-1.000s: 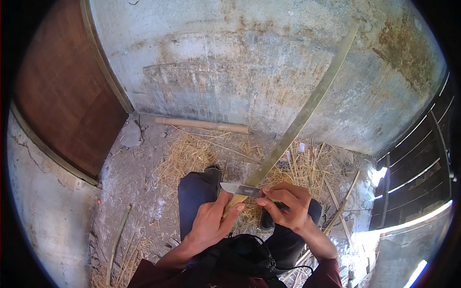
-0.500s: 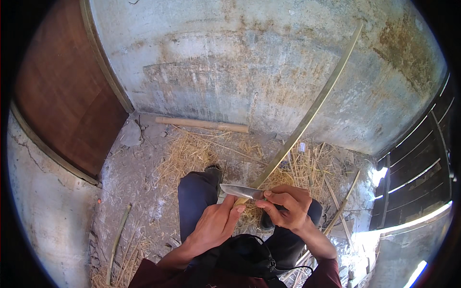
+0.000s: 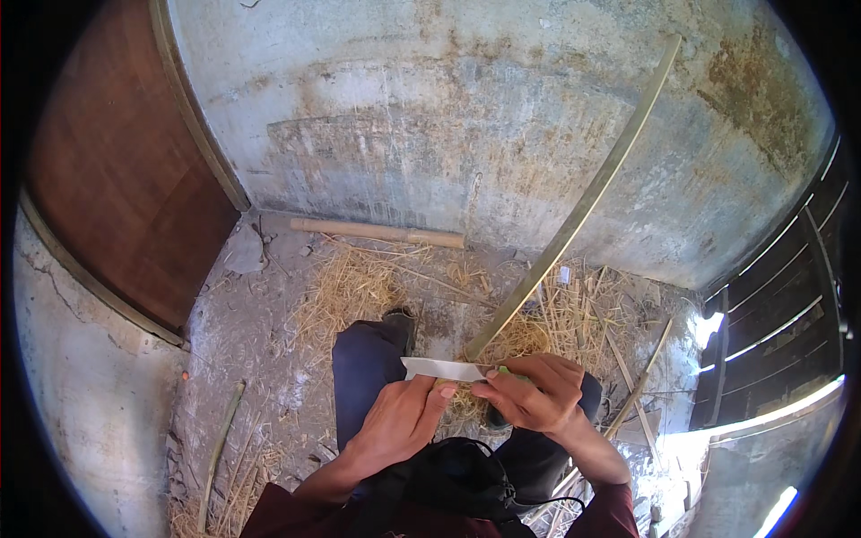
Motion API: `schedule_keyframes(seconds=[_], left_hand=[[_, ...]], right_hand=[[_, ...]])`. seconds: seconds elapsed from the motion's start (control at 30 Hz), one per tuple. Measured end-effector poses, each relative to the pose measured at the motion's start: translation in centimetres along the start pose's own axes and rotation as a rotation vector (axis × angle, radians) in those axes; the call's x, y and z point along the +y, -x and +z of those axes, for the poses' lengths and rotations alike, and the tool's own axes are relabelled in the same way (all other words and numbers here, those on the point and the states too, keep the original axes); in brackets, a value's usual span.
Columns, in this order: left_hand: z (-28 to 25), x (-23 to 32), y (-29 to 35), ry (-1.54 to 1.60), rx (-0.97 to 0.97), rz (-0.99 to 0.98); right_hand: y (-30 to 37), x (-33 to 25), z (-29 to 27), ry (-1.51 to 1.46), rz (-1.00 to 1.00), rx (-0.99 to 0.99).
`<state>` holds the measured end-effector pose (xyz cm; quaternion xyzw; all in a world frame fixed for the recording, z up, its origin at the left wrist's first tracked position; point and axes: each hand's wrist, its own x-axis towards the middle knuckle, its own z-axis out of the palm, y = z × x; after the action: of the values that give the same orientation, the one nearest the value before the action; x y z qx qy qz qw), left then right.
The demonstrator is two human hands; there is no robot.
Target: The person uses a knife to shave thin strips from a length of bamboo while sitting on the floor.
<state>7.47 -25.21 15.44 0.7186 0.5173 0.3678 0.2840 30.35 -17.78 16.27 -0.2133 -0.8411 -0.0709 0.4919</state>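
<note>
A long, narrow bamboo strip (image 3: 583, 211) slants from between my hands up toward the far right, its far end close to the wall. Its near end is held by my left hand (image 3: 395, 421), thumb and fingers closed around it. My right hand (image 3: 536, 393) is wrapped round the handle of a knife (image 3: 444, 368). The blade lies crosswise over the strip's near end, pointing left, just above my left fingertips. Most of the handle is hidden by my right fingers, and the blade covers where it meets the bamboo.
Pale shavings (image 3: 354, 291) litter the floor around my feet. A bamboo pole (image 3: 377, 233) lies along the foot of the stained wall (image 3: 377, 117). Loose sticks (image 3: 641, 381) lie at right, with another stick (image 3: 221, 448) at left. A brown door (image 3: 126, 161) stands far left.
The knife has shifted slightly left, and its blade has turned so its face looks brighter and flatter. My right hand has rolled a little with it; my left hand has barely moved.
</note>
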Motion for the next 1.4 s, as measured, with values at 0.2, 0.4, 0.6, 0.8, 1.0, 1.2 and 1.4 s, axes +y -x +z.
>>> schedule_keyframes(seconds=[0.2,0.4,0.6,0.8,1.0,1.2,1.4], left_hand=[[-0.4,0.7,-0.5,0.106,-0.046,-0.061],[-0.5,1.0,-0.2,0.137,-0.058,-0.079],[-0.4,1.0,0.5,0.014,-0.061,-0.035],[0.0,1.3,0.5,-0.005,-0.043,-0.055],[0.3,1.2,0.5,0.01,-0.055,-0.142],[0.4,0.7,0.5,0.012,-0.037,-0.136],[0.2,0.7,0.5,-0.002,-0.033,-0.14]], right_hand=[[0.2,0.4,0.2,-0.02,0.014,0.013],[0.2,0.4,0.0,-0.166,0.09,0.013],[-0.3,-0.4,-0.3,-0.393,0.288,0.003],[-0.7,-0.3,-0.4,-0.314,0.233,-0.034],[-0.5,0.0,0.5,-0.217,0.2,0.027],[-0.7,0.2,0.8,-0.231,0.234,0.001],[-1.0,0.4,0.9,-0.202,0.187,0.029]])
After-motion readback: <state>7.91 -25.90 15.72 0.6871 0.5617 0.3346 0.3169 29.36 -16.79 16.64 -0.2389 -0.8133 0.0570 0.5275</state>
